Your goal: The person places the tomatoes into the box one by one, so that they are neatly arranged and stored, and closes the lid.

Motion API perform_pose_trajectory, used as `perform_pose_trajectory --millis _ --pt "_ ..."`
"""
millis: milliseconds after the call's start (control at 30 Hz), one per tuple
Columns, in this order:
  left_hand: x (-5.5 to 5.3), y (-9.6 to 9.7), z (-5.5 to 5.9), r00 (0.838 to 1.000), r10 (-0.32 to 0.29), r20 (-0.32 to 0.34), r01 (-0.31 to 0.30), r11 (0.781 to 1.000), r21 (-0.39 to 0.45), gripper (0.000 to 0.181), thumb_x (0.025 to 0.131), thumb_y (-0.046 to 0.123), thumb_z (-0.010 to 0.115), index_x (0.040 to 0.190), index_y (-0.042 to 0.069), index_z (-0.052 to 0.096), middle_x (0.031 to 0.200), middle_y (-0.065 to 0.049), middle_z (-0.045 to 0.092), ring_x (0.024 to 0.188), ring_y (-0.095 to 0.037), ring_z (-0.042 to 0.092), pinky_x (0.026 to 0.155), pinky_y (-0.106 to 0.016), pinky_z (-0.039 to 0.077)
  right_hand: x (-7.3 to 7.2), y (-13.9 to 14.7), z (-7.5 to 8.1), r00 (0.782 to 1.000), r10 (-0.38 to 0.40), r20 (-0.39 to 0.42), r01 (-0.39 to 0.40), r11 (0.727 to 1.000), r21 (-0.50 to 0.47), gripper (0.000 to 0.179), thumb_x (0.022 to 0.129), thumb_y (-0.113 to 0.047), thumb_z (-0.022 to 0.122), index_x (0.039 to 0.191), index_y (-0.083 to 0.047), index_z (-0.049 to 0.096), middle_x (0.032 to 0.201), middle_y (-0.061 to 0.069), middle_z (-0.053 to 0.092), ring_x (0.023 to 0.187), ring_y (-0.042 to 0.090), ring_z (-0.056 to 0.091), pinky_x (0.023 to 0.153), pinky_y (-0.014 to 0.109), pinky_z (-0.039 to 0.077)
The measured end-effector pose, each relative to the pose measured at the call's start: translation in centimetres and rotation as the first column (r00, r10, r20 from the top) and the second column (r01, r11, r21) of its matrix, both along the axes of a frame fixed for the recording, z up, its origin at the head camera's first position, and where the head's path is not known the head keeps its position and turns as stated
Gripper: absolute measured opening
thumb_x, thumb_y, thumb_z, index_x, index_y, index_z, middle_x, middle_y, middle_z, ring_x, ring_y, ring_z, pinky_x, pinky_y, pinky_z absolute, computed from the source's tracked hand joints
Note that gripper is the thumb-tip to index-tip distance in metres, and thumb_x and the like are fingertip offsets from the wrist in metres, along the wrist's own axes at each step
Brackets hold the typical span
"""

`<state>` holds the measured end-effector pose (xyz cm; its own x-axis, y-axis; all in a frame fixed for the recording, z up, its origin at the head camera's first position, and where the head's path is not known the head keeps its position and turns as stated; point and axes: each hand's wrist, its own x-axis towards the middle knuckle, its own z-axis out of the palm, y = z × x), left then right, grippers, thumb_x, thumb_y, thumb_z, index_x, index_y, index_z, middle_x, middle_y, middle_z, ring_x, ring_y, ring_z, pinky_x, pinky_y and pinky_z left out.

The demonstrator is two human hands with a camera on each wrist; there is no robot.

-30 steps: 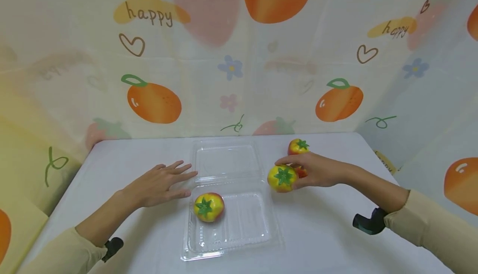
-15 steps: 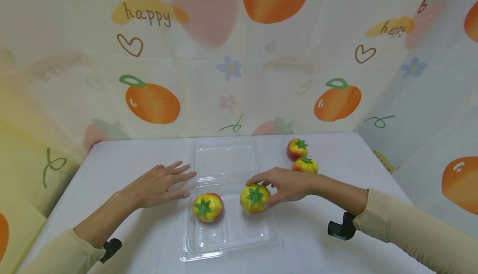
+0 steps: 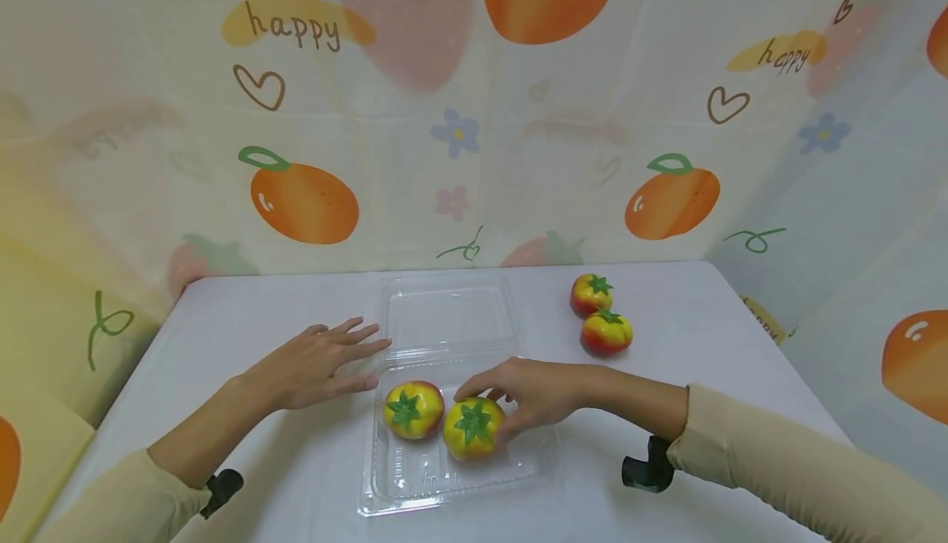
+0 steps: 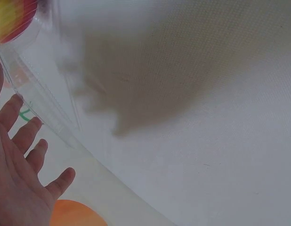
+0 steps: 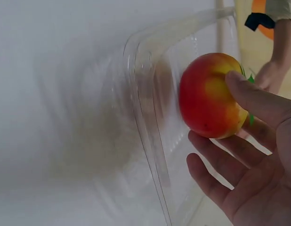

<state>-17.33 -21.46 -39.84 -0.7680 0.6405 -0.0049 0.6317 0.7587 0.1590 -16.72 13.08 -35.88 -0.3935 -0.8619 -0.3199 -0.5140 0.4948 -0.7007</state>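
My right hand pinches a glossy red-and-yellow tomato with a green star-shaped top, thumb on one side and fingers on the other. It is over the near half of a clear plastic clamshell box; whether it touches the bottom I cannot tell. In the right wrist view, the held tomato shows its red underside above the box wall. A second tomato sits inside the box at the left. My left hand, fingers spread and straight, hovers beside the box's left edge, holding nothing.
Two more tomatoes, one behind and one in front, stand at the back right of the white table. The box's lid lies folded open toward the back. A fruit-printed curtain hangs behind the table.
My right hand has carried the tomato leftward and nearer, from right of the box to over it, beside the tomato inside. The left hand has stayed in place.
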Motion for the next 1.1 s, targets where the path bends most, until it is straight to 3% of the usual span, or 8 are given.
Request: perform_pose_trajectory --millis 200,533,1100 --pt "0.0 0.0 0.2 1.0 -0.002 0.005 0.002 1.0 -0.005 0.062 0.097 0.059 0.05 0.145 0.02 0.054 0.149 -0.012 0.05 0.14 -0.04 0.04 0.101 -0.064 0.041 0.5 -1.2 -0.5 0.998 0.041 0.045 -0.039 0.999 -0.031 0.058 0.089 -0.019 0.076 0.143 -0.015 0.054 0.139 -0.009 0.058 0.116 0.001 0.057 0.096 0.021 0.048" --pt "0.0 0.0 -0.1 1.0 -0.003 -0.002 0.003 1.0 -0.003 0.062 0.097 0.058 0.051 0.145 0.02 0.054 0.149 -0.011 0.049 0.14 -0.039 0.039 0.102 -0.063 0.04 1.0 -3.0 -1.3 0.993 0.119 0.01 -0.119 0.992 -0.051 0.059 0.09 -0.022 0.075 0.144 -0.015 0.053 0.131 -0.008 0.062 0.102 -0.001 0.057 0.091 0.018 0.05" --pt "-0.1 0.2 -0.1 1.0 -0.004 0.011 0.004 1.0 -0.005 0.059 0.097 0.055 0.053 0.144 0.02 0.055 0.15 -0.011 0.048 0.141 -0.04 0.038 0.102 -0.063 0.04 1.4 -4.9 -2.3 0.99 0.141 -0.027 -0.141 0.99 -0.009 0.056 0.092 -0.024 0.074 0.143 -0.015 0.054 0.13 -0.007 0.063 0.103 -0.003 0.058 0.091 0.014 0.048"
